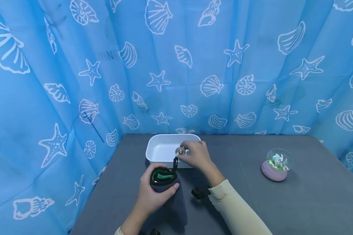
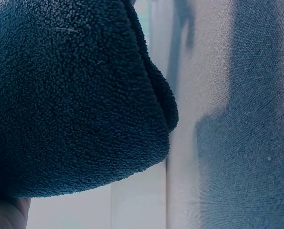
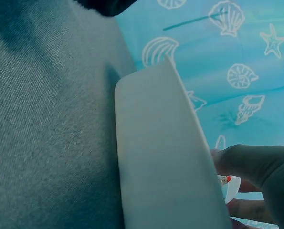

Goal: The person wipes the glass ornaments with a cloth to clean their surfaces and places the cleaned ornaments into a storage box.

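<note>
My left hand (image 1: pixel 153 191) grips a thick, rolled dark fuzzy cloth (image 1: pixel 163 186) with a green inner layer and a black loop at its top. In the left wrist view the dark pile fabric (image 2: pixel 79 105) fills much of the frame. Over the front right part of a white plastic bin (image 1: pixel 156 150), my right hand (image 1: pixel 196 155) pinches a small clear globe (image 1: pixel 180 151) with a red spot inside. Fingers partly hide the globe in the right wrist view, where the bin's outer wall (image 3: pixel 156 143) stands beside them. The loop's tip lies just below the globe.
A snow globe (image 1: pixel 275 166) with a pink base stands on the right of the grey cloth-covered table (image 1: pixel 238 150). A blue curtain (image 1: pixel 176 104) with white shell prints hangs behind. A black wrist device (image 1: pixel 200 193) sits at the right cuff.
</note>
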The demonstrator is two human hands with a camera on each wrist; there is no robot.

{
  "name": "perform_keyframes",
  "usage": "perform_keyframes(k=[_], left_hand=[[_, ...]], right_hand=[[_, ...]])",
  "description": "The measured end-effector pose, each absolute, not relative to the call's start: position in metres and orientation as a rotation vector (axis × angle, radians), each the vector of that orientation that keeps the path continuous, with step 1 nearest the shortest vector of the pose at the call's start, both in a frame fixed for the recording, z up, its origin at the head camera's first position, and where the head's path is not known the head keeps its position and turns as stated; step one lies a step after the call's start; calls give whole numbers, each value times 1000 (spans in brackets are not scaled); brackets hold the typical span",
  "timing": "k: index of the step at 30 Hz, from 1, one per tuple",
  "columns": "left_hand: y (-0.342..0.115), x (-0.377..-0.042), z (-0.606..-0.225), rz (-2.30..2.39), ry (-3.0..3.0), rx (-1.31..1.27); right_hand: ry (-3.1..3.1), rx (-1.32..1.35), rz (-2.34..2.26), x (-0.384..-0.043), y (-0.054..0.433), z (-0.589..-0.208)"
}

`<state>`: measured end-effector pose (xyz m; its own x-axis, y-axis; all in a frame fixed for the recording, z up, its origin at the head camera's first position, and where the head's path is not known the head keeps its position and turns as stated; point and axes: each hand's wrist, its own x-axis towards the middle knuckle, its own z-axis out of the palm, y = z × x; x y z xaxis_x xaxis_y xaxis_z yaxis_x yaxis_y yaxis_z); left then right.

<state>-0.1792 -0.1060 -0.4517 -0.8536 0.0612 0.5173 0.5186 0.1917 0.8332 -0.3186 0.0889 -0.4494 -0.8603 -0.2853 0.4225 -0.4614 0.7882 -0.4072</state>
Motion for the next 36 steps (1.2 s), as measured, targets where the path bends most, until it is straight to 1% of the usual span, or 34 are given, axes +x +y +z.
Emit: perform_keyframes(k=[15,26,36], left_hand=[[-108,-185,-451,-1688,-2119,-503],[-111,-184,-451,-1720,-2129,-486],[-113,-184,-454,-1711,-2097,-525]], right_hand=[[-2733,490,786,-328,96,-461],[-2725,551,824,-334,98,-463],[-2726,556,843,-335,98,-460]])
